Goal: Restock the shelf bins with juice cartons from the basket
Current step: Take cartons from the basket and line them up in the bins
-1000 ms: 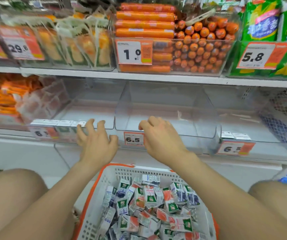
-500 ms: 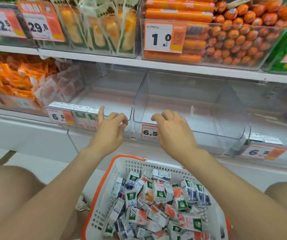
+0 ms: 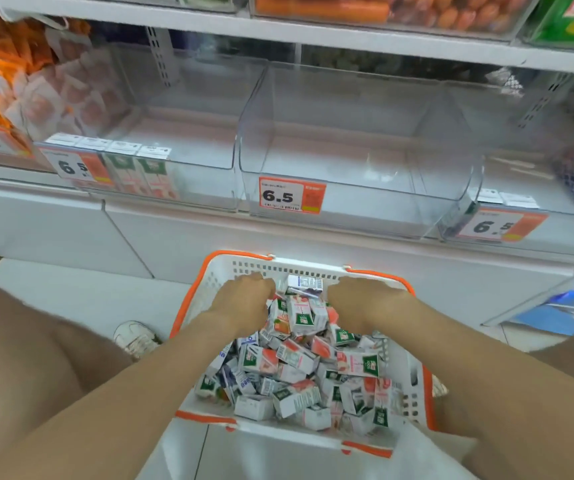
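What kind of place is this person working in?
Most likely a supermarket or convenience shop: clear shelf bins carry price tags reading 6.5, packaged sausages fill the shelf above, and a basket of juice cartons sits below.

Basket [image 3: 221, 277]: perforated white plastic, orange rim, matt. Cartons [image 3: 299, 362]: printed paperboard, slight gloss. Bins [image 3: 365, 211]: clear, glossy, smooth plastic. Shelf [image 3: 313, 32]: smooth white painted metal. Price tags [image 3: 290, 195]: printed paper.

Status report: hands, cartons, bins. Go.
Left hand and right hand in the basket, fingers buried among juice cartons, grip unclear. Middle bin holds nothing; left bin has a front row. Bin fronts unobstructed.
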Demonstrator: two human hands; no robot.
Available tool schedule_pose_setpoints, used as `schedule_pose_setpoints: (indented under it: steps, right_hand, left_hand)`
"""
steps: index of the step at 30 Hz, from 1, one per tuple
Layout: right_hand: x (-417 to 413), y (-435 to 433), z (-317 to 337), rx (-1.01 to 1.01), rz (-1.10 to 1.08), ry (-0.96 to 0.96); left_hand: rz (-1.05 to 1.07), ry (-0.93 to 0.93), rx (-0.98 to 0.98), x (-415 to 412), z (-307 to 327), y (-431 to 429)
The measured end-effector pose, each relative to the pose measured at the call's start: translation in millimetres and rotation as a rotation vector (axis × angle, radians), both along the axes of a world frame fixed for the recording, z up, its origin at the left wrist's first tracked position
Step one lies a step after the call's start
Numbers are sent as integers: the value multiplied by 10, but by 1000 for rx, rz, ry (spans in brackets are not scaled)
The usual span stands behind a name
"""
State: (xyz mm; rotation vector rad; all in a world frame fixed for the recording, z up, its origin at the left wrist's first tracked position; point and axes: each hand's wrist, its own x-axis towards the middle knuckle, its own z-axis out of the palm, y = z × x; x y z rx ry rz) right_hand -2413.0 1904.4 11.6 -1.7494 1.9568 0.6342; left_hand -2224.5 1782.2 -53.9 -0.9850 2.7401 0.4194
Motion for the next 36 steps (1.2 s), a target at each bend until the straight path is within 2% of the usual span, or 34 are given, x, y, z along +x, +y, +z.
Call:
schedule_pose_setpoints:
  steps: [3, 7, 11, 14, 17, 20, 22, 25, 28, 30, 33, 36]
  right_hand:
    - [-136, 76, -328, -41, -90, -48]
    - [-191, 73, -765, -170, -215, -87]
    - [-213, -29, -1141, -235, -230, -86]
    - [-243, -170, -1331, -318, -209, -99]
    - [-259, -290, -1501, -366, -206, -179]
    - [-226, -315, -1610, -392, -225, -190]
    - [-213, -295, -1697, -401, -192, -148]
    - [-239, -289, -1814, -463, -131, -63]
    - [-220, -311, -1851, -580, -107, -11]
    - [-140, -339, -1853, -559, -46, 13]
    - [37, -366, -1840, -468, 37, -45]
    - [106, -407, -1737, -429, 19, -46]
  left_hand:
    - [-14, -61, 70, -90, -338, 29]
    - [-14, 10, 213, -282, -681, 17]
    - [-85, 35, 257, -501, -1003, 110]
    - [-122, -10, 132, -589, -1186, 204]
    - [-72, -21, 39, -620, -1268, 235]
    - [-54, 80, 24, -591, -1350, 170]
    - [-124, 140, 35, -498, -1376, 113]
    - [-226, 232, -50, -329, -1345, 64]
    - [-88, 392, -31, -200, -1221, 46]
    - [82, 450, 35, -115, -1118, 28]
    - [469, 543, 308, 51, -999, -50]
    - [746, 653, 646, 206, -887, -177]
